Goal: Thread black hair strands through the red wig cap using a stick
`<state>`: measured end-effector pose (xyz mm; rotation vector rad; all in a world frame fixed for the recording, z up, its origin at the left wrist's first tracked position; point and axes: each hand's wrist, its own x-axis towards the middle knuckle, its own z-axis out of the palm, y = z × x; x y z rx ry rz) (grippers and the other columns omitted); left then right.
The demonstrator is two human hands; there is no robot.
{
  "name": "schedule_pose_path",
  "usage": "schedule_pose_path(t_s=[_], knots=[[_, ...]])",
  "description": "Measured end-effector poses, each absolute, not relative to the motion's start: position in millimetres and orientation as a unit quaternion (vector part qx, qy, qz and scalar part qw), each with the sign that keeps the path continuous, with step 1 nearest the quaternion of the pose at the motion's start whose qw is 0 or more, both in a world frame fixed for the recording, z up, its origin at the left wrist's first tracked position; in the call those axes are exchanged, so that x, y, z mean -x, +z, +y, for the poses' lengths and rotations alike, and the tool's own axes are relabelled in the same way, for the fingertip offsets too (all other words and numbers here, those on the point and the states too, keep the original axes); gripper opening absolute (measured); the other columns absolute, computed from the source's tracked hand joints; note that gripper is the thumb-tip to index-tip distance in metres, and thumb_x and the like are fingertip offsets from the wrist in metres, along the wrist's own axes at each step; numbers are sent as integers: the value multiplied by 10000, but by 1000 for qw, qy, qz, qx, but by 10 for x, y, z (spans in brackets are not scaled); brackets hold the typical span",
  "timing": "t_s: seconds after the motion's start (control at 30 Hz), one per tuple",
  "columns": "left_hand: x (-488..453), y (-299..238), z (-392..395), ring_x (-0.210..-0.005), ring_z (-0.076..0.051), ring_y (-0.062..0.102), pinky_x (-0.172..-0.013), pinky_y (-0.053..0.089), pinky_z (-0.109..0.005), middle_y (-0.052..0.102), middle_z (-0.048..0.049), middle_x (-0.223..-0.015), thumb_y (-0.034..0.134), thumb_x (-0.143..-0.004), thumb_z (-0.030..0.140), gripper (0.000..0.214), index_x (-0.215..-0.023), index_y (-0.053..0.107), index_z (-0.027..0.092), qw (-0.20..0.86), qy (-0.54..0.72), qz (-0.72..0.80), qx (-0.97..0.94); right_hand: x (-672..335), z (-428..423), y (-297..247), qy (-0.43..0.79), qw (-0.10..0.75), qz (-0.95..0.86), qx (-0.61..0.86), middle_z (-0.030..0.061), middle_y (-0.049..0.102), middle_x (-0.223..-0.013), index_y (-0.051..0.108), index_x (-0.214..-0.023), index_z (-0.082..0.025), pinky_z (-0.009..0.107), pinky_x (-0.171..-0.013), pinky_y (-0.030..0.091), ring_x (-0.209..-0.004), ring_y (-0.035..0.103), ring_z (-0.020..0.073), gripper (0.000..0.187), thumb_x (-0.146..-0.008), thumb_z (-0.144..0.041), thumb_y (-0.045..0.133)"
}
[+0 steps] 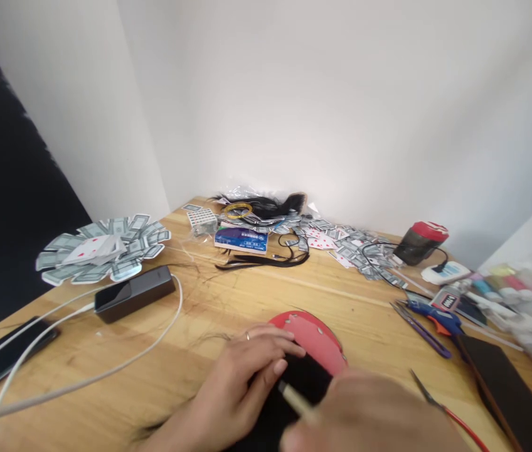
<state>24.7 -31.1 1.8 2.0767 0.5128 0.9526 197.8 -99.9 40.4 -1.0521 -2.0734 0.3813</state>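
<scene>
A black piece [312, 375], which looks like hair or dark mesh, lies against a round red pad [310, 333] on the wooden table. My left hand [247, 376] has its curled fingers and thumb pressed on the black piece, and a ring shows on one finger. In my closed right hand [364, 414], blurred by motion, is a thin tool with a cream handle [297, 400]. Its dark tip points at the black piece near my left thumb; I cannot make out the tip's shape.
Left are a power bank [134, 292], a phone [7, 355], white cables and fanned playing cards [99, 248]. Black hair [266, 204], a blue box [241, 238] and scattered cards [355, 248] lie at the back. Tweezers [421, 329], a glue gun [435, 317] and scissors-like tool [445, 408] are right.
</scene>
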Motion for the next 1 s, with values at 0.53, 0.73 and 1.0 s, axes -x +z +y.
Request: schedule_pose_path(t_s=[0.53,0.73,1.0], knots=[[-291,-26,-281,-944,-191,741,-864,597,-251,796,-84,-956,478,-975,176,159,-930,630,194,121,443,121,-880,-2178,-751,70,213,565,-605,519,-24,622,-696,576,-808,-248,181,-526,528,-612,653,133,145,-856,-111,575],[-296,95,-271,-950,-160,739,-904,578,-206,797,-55,-977,533,-951,141,149,-832,602,199,135,405,138,-893,-2199,-708,43,171,571,-635,492,-36,616,-699,525,-818,-257,187,-553,527,-604,624,118,185,-838,-77,564],[-256,81,-282,-890,-159,751,-851,601,-207,796,-33,-958,520,-965,171,247,-1197,599,206,184,381,173,-890,-2186,-721,90,142,534,-650,521,-49,622,-624,551,-757,-258,181,-511,512,-541,631,120,187,-866,-108,575]])
